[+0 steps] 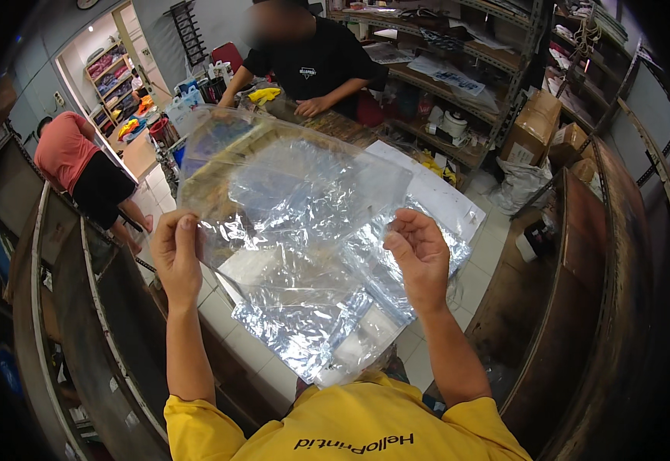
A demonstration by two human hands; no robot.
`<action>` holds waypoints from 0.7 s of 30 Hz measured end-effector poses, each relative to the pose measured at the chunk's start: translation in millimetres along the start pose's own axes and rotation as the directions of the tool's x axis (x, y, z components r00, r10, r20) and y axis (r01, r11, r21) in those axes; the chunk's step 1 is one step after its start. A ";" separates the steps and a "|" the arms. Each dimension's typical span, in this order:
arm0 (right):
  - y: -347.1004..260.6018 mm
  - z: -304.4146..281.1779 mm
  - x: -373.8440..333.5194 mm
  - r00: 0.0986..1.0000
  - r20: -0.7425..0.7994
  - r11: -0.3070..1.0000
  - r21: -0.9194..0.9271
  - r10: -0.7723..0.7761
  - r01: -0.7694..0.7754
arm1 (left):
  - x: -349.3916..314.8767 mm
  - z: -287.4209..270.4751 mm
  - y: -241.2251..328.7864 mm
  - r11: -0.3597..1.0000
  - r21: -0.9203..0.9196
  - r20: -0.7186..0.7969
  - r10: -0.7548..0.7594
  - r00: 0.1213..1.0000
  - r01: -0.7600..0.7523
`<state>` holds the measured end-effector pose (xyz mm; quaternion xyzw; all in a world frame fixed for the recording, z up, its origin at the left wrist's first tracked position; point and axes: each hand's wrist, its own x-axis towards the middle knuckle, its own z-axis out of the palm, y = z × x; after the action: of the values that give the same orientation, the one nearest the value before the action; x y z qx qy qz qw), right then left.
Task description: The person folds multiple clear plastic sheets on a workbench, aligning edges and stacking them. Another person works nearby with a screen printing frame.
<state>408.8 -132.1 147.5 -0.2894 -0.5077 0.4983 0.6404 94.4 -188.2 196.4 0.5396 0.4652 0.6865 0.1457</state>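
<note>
A large clear plastic bag (304, 180) is spread upright in front of me, thin and wrinkled, with bright glints across it. My left hand (176, 257) pinches its left edge between thumb and fingers. On the other side, my right hand (421, 257) has its fingers curled in and its thumb pressed at the bag's right edge. Below and partly behind the bag lie shiny clear plastic packs (296, 329) at the near end of the table. White sheets or boards (462, 201) show past the bag's right side.
Across the worktable (343, 129) stands a person in a black shirt (327, 65), hands near a yellow cloth (264, 94). Another person in a salmon shirt (70, 150) bends over at the left. Racks (550, 307) flank me on both sides. Cardboard boxes (531, 127) stand at the right.
</note>
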 end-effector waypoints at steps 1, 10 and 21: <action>1.5 -0.1 0.3 1.000 0.008 0.999 -0.032 -0.022 0.022 | -3.3 2.2 -1.1 1.000 0.006 0.011 0.023 1.000 -0.023; -3.7 4.2 9.0 0.966 -0.145 0.970 -0.150 -0.213 0.191 | -23.4 13.3 -6.5 0.999 0.041 0.040 -0.005 0.999 0.003; 6.4 -7.2 15.8 0.928 -0.101 0.897 -0.312 -0.359 0.313 | -34.6 26.6 -5.3 0.999 0.038 0.036 -0.022 0.999 0.020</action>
<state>413.1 -114.2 145.3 -0.3263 -0.5660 0.2756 0.7051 129.0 -196.9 170.8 0.5498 0.4810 0.6659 0.1513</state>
